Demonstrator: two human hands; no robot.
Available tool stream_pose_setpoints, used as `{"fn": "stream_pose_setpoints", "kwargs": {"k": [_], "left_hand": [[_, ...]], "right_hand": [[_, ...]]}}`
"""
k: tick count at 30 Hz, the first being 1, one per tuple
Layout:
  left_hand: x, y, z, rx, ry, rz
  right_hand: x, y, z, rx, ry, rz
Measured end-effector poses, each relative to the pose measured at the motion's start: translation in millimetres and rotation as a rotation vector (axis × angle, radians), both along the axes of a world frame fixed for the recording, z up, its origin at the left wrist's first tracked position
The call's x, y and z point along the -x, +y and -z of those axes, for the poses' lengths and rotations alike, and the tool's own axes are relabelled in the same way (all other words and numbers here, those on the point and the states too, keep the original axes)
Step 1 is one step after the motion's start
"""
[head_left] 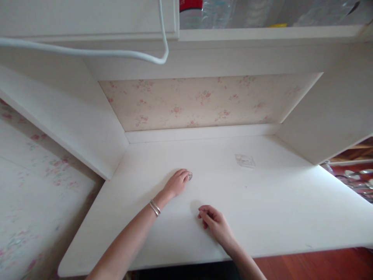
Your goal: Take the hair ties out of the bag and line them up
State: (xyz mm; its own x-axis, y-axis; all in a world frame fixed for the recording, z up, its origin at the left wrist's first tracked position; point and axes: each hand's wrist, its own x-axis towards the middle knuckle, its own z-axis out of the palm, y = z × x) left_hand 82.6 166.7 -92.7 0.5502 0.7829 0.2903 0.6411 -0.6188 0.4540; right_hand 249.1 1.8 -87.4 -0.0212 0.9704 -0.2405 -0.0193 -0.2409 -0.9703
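Observation:
My left hand, with a silver bracelet at its wrist, rests on the white desktop. Its fingers are closed on a small, dark grey, metallic-looking thing that pokes out at the fingertips; its kind is too small to tell. Nearer the front edge, my right hand hovers low over the desk with its fingers curled in and thumb against them. Whether anything sits in that pinch is hidden. A small clear plastic bag lies flat farther back, to the right of both hands.
White side panels and a floral back wall close in the desk. Above hangs a shelf with plastic-wrapped things. A white cable-like rod crosses the upper left. Shiny items show at the far right.

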Motion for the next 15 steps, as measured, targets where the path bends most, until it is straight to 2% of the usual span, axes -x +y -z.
{"fn": "stream_pose_setpoints", "kwargs": {"k": [3,6,8,12,14,15], "left_hand": [[-0.4,-10.6,-6.8,0.024,-0.17,-0.105],[4.7,-15.2,-14.7,0.03,-0.218,-0.173],[6.6,-21.3,-19.2,0.032,-0.187,-0.129],[1.0,-38.2,-21.5,0.033,-0.099,0.006],[-3.9,-43.3,-19.0,0.029,-0.059,0.042],[-6.0,-44.4,-17.4,0.022,-0.044,0.049]], "right_hand": [[0.5,0.7,-1.7,0.025,-0.023,-0.02],[4.1,1.2,-19.1,0.015,-0.068,-0.045],[8.0,-2.2,-45.7,-0.04,-0.087,-0.078],[4.7,-27.1,-113.1,-0.139,-0.068,-0.202],[-7.3,-41.8,-130.1,-0.154,-0.098,-0.264],[-15.0,-46.6,-130.9,-0.145,-0.136,-0.266]]}}
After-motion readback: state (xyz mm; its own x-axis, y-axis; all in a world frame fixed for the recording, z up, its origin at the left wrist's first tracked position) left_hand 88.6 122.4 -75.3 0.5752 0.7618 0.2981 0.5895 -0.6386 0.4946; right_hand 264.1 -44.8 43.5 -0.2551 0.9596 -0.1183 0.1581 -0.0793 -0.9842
